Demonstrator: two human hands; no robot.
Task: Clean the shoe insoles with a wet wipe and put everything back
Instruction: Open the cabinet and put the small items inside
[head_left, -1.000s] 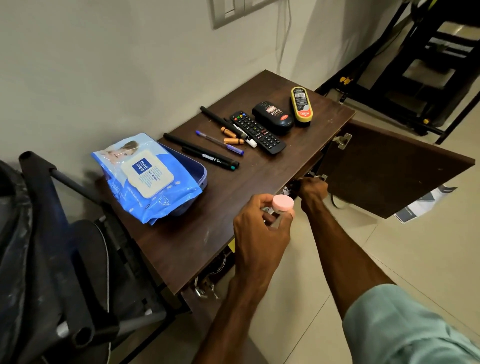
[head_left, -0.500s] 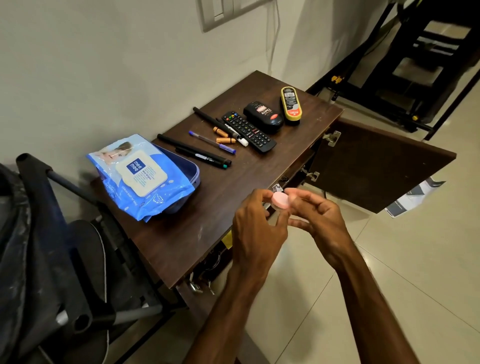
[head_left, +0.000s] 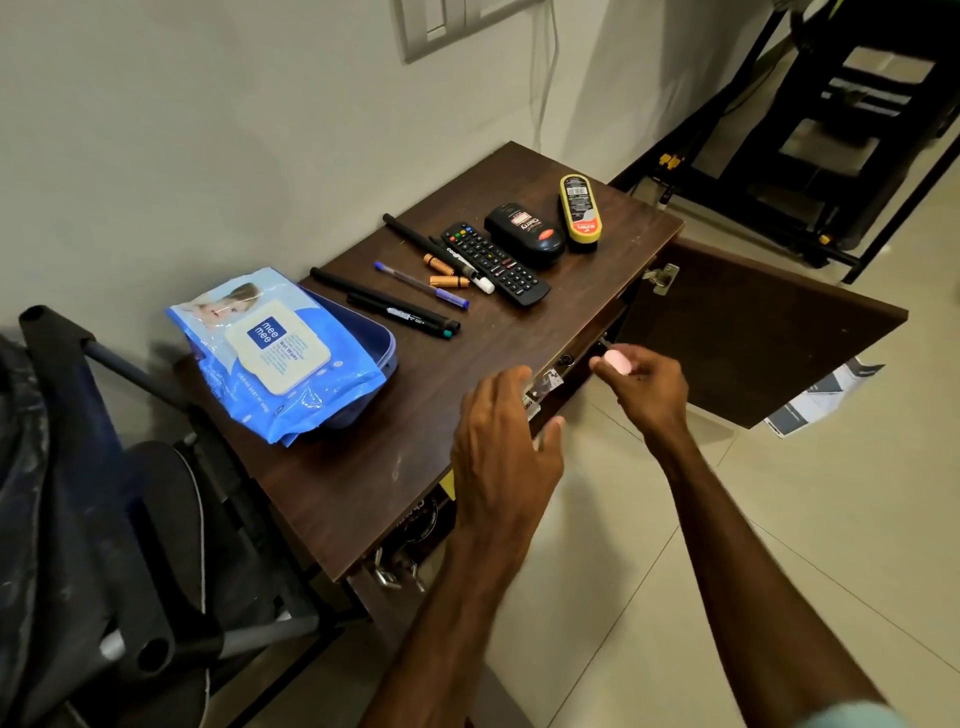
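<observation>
The wet wipes pack (head_left: 275, 353) lies across a blue tub (head_left: 383, 338) at the left end of the desk (head_left: 363, 467). Right hand (head_left: 649, 389) pinches a small pink object (head_left: 618, 362) beside the open cabinet door (head_left: 753, 332); left hand (head_left: 501, 452) hovers, fingers loosely apart

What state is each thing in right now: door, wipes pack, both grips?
Cabinet door: swung open.
Wet wipes pack: flap closed, resting on blue tray.
Left grip: open, holding nothing.
Right grip: pinching small pink object.
</observation>
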